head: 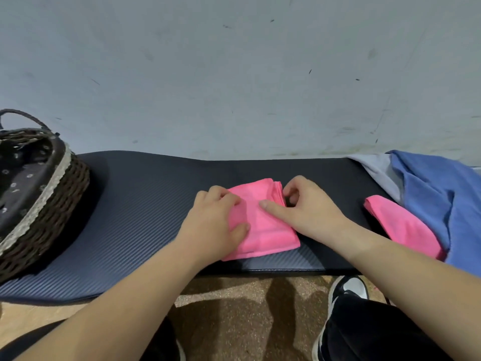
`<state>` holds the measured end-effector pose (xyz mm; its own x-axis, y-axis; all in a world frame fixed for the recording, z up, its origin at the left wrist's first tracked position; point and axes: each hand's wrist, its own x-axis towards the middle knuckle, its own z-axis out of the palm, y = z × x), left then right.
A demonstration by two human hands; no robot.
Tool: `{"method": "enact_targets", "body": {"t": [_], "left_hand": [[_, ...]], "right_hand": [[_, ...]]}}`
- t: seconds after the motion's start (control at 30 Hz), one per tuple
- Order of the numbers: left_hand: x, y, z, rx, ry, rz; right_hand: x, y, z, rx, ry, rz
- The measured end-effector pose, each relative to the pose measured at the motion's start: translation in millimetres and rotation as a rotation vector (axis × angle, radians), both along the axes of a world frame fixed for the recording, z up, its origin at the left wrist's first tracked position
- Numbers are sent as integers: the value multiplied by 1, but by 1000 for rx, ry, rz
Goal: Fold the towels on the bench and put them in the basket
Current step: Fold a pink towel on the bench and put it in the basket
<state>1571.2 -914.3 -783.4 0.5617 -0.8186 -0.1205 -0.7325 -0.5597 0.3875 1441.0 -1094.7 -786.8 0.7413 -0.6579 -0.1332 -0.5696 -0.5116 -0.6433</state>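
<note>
A folded pink towel (263,230) lies in the middle of the dark ribbed bench (145,204). My left hand (210,217) holds its left edge, fingers curled and thumb lying on the cloth. My right hand (309,204) has its thumb pressed on the towel's top, and its curled fingers grip the far right corner. The wicker basket (52,183) with a dark floral lining stands at the bench's left end. A second pink towel (400,225), a blue towel (437,194) and a grey one (377,170) lie in a heap at the right end.
A pale wall rises right behind the bench. Bare bench surface lies between the basket and the pink towel. Below the front edge are a speckled floor, my dark trousers and a black and white shoe (348,287).
</note>
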Motion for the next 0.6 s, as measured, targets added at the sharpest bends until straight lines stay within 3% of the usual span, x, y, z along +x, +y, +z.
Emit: {"method": "enact_targets", "body": {"t": [0.1, 0.17, 0.23, 0.33, 0.43, 0.6], "left_hand": [[-5, 3, -8, -76, -80, 0], [-4, 7, -7, -88, -100, 38], [1, 10, 1, -76, -28, 154], [10, 9, 6, -37, 243, 363], [10, 7, 5, -9, 275, 365], [10, 2, 13, -124, 362, 390]], "right_hand": [[-5, -4, -4, -417, -27, 202], [-5, -8, -14, -511, -37, 338], [-5, -10, -23, -492, -20, 355], [-6, -15, -21, -442, -21, 319], [-7, -13, -8, -386, -71, 412], [-12, -1, -12, -219, 225, 581]]}}
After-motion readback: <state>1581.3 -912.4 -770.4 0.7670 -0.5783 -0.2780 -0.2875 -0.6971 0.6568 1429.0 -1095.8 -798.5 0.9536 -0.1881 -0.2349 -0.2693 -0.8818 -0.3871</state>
